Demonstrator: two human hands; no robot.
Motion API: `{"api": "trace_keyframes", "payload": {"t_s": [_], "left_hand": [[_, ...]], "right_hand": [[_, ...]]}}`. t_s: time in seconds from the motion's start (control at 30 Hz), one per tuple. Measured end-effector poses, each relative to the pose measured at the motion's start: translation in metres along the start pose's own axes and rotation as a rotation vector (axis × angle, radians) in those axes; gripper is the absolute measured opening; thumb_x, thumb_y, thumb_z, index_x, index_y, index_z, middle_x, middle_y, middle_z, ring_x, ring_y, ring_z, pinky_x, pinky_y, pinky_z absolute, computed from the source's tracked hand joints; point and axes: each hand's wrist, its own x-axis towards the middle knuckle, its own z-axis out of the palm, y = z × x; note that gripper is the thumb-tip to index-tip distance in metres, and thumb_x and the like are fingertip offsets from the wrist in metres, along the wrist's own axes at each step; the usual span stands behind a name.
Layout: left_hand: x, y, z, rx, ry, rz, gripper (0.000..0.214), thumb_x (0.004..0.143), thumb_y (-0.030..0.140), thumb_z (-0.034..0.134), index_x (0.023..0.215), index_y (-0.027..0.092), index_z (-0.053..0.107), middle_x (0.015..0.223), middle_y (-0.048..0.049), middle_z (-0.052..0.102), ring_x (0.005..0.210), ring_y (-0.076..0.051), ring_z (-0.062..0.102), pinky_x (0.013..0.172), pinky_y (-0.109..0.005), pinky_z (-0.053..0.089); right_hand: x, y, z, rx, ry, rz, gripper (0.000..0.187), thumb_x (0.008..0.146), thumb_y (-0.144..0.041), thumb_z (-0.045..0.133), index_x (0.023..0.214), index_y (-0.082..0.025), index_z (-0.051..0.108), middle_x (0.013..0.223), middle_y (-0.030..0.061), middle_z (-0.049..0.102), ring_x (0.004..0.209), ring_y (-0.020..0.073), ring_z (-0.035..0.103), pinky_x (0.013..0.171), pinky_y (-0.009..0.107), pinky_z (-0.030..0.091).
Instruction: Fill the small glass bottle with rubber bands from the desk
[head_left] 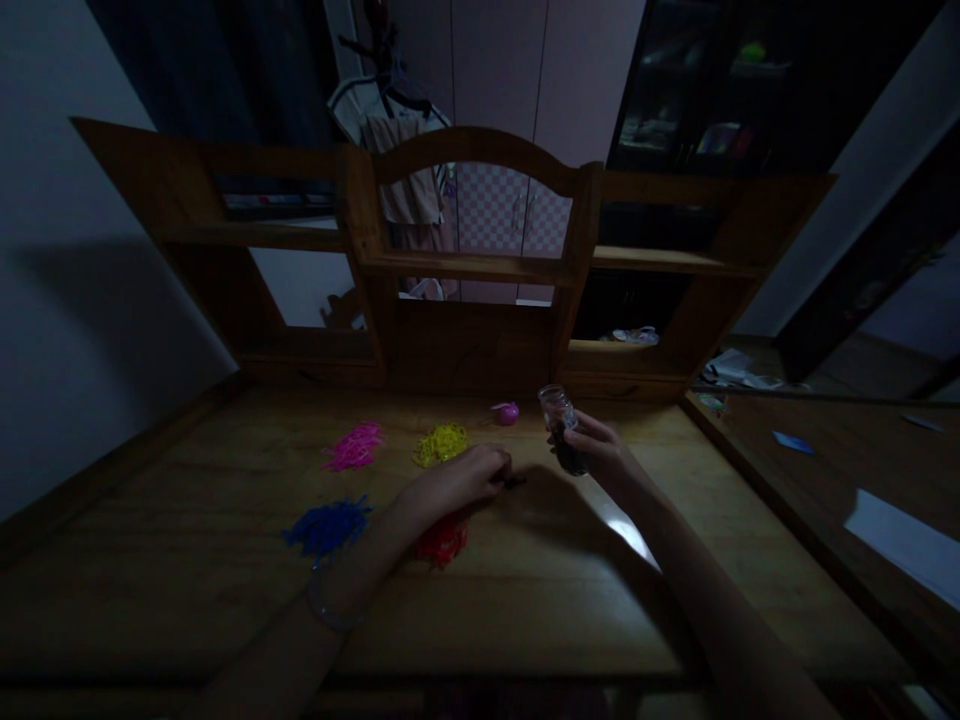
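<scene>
My right hand (600,448) holds a small clear jar (561,425) tilted over the wooden desk (225,560); its lower part looks dark. My left hand (469,477) rests on the desk with fingers pinched on something small and dark at its fingertips, too dim to name. A red pile of thin bands (442,542) lies just under my left wrist. A yellow pile (441,443) sits just beyond my left hand. A pink pile (354,447) and a blue pile (328,526) lie further left.
A small pink round object (508,412) sits by the desk's wooden hutch (472,270), which has shelves and a mirror. Papers (904,540) lie on the surface at right. The room is very dim.
</scene>
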Motion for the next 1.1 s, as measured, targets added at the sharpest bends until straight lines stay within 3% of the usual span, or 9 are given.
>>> {"api": "trace_keyframes", "payload": {"t_s": [0.17,0.3,0.4,0.57,0.87,1.1], "left_hand": [[0.001,-0.009,-0.016,-0.133,0.008,-0.037,0.014,0.075,0.016,0.063,0.089,0.014,0.067,0.081,-0.004,0.068,0.072,-0.016,0.062,0.063,-0.023,0.045],[0.003,-0.015,-0.034,-0.514,0.121,-0.069,0.02,0.074,0.022,0.069,0.091,0.011,0.067,0.086,-0.006,0.07,0.077,-0.015,0.065,0.072,-0.026,0.05],[0.003,-0.01,-0.042,-0.697,0.206,-0.076,0.027,0.069,0.026,0.075,0.09,0.011,0.067,0.083,-0.0046,0.069,0.073,-0.014,0.064,0.072,-0.027,0.051],[0.005,0.004,-0.038,-0.709,0.289,-0.062,0.025,0.067,0.024,0.078,0.085,0.01,0.068,0.081,-0.0042,0.069,0.073,-0.013,0.065,0.074,-0.026,0.051],[0.007,0.005,-0.033,-0.669,0.433,0.01,0.016,0.068,0.023,0.078,0.079,0.012,0.076,0.085,-0.0085,0.074,0.079,-0.019,0.068,0.076,-0.028,0.053],[0.009,0.003,-0.028,-0.629,0.442,0.054,0.014,0.075,0.024,0.072,0.084,0.015,0.077,0.088,-0.0086,0.074,0.085,-0.02,0.068,0.08,-0.032,0.053]], "right_hand": [[0.0,0.001,-0.005,-0.274,-0.048,-0.019,0.048,0.077,-0.038,0.073,0.122,-0.025,0.063,0.112,0.0056,0.066,0.103,0.0241,0.06,0.091,0.037,0.045],[-0.002,-0.003,-0.006,-0.622,-0.07,-0.131,0.049,0.076,-0.04,0.074,0.122,-0.025,0.064,0.115,0.0064,0.065,0.103,0.026,0.06,0.091,0.039,0.045],[-0.003,-0.003,0.0,-0.756,-0.13,-0.215,0.045,0.079,-0.039,0.07,0.122,-0.025,0.065,0.113,0.0062,0.065,0.099,0.025,0.061,0.088,0.037,0.046],[-0.005,0.002,0.01,-0.806,-0.187,-0.254,0.045,0.081,-0.038,0.07,0.123,-0.026,0.063,0.11,0.0056,0.064,0.096,0.024,0.061,0.085,0.036,0.047],[-0.005,0.005,0.011,-0.804,-0.136,-0.279,0.048,0.082,-0.041,0.068,0.127,-0.029,0.06,0.113,0.0058,0.062,0.098,0.0248,0.061,0.084,0.036,0.049],[-0.003,0.008,0.008,-0.789,-0.123,-0.244,0.045,0.081,-0.041,0.069,0.123,-0.028,0.063,0.112,0.0053,0.064,0.098,0.0251,0.061,0.085,0.037,0.047]]}}
